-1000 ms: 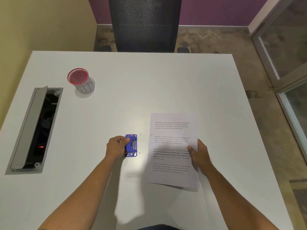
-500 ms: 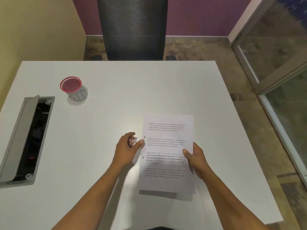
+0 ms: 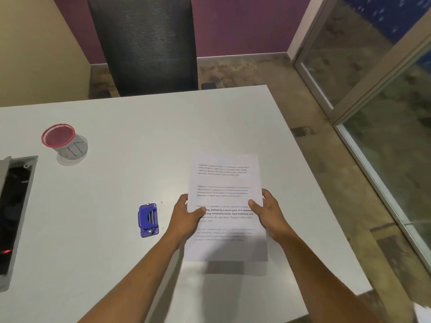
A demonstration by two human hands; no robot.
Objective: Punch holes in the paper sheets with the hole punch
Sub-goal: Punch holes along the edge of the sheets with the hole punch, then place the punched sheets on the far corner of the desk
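With your left hand (image 3: 186, 219) and right hand (image 3: 268, 212) each closed on the paper sheets (image 3: 225, 206) at centre frame, square their edges before offering them to the hole punch (image 3: 148, 220) lying free lower left.

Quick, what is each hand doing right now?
Left hand: shut on the paper sheets, left edge.
Right hand: shut on the paper sheets, right edge.

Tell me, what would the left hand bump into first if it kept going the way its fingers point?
Probably only the paper sheets the left hand already grips; past their far edge the table looks free, though depth is unclear.
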